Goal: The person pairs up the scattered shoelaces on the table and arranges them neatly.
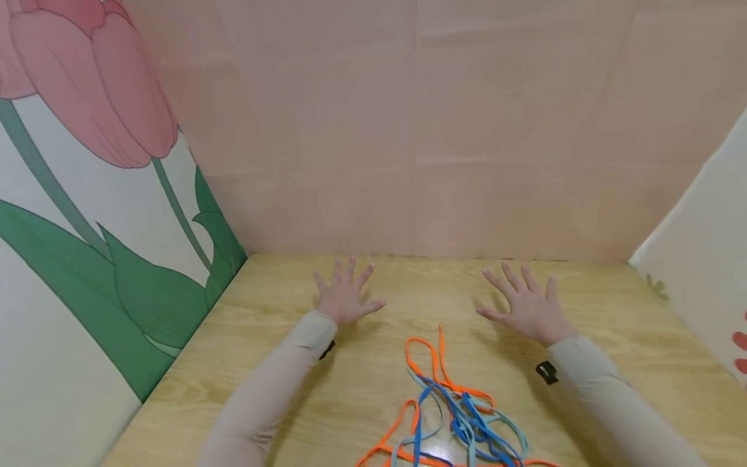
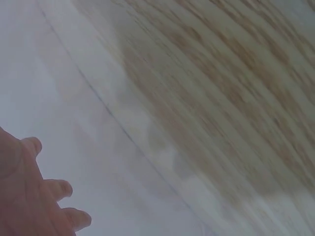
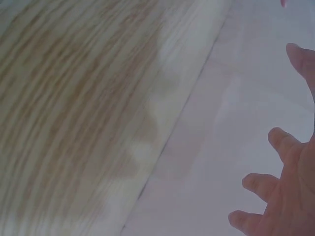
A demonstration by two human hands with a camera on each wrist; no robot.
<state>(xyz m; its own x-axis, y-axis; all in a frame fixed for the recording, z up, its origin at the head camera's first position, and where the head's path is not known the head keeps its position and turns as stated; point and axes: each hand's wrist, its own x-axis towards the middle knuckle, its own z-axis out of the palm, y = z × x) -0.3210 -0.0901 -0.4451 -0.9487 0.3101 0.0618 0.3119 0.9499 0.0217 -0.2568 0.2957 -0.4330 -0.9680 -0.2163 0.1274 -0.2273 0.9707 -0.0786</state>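
Both hands reach forward over the wooden table with fingers spread and nothing held. My left hand (image 1: 343, 299) is left of the middle, its thumb pointing right. Opposite it, my right hand (image 1: 532, 310) has its thumb pointing left. Nearer to me, between the forearms, lies a loose tangle of flat laces: an orange lace (image 1: 408, 344), a blue lace (image 1: 484, 428) and a pale blue-grey lace (image 1: 519, 436). Some of the tangle runs out of the bottom of the head view. Each wrist view shows part of its own spread hand and no laces.
The wooden table (image 1: 280, 285) ends at a pinkish-beige backing (image 1: 408, 130). A panel with a large tulip print (image 1: 93, 78) stands on the left, and a white panel (image 1: 706, 259) on the right. A small black strap piece (image 1: 546, 372) shows under the right cuff.
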